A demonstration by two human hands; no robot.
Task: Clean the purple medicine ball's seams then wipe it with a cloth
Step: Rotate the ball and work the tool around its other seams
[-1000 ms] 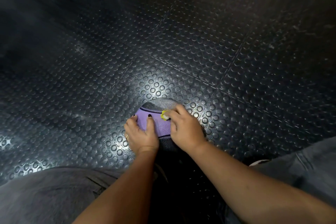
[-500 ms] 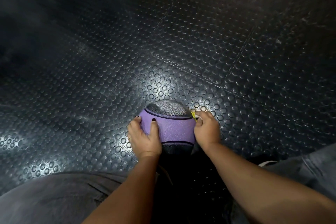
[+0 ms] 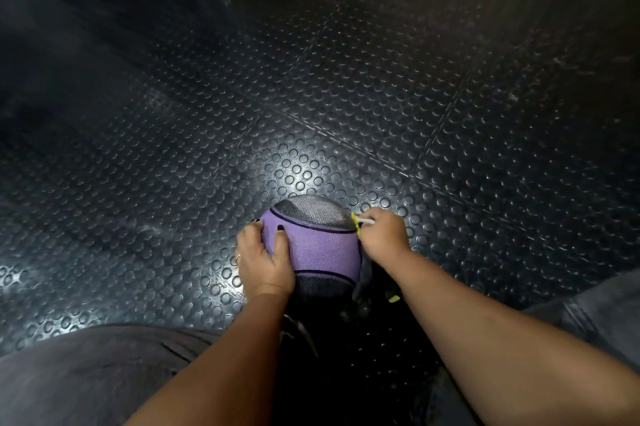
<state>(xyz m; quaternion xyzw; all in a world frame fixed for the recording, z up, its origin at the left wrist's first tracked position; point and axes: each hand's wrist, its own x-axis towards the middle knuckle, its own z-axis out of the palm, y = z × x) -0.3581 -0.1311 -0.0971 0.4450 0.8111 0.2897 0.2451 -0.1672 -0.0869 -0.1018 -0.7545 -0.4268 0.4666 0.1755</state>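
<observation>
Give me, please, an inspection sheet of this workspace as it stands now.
Surface: dark studded rubber floor, tile joints visible, glare beside the ball.
Job's things: purple medicine ball on the floor; yellow-tipped tool at its upper right seam; cloth not seen.
Clutter: dark heap with a yellow speck under the right forearm, too dark to identify.
Grippers: left hand grips the ball's left side; right hand pinches the tool.
Cables: nothing seen.
Surroundings: grey trouser legs at the lower corners.
</observation>
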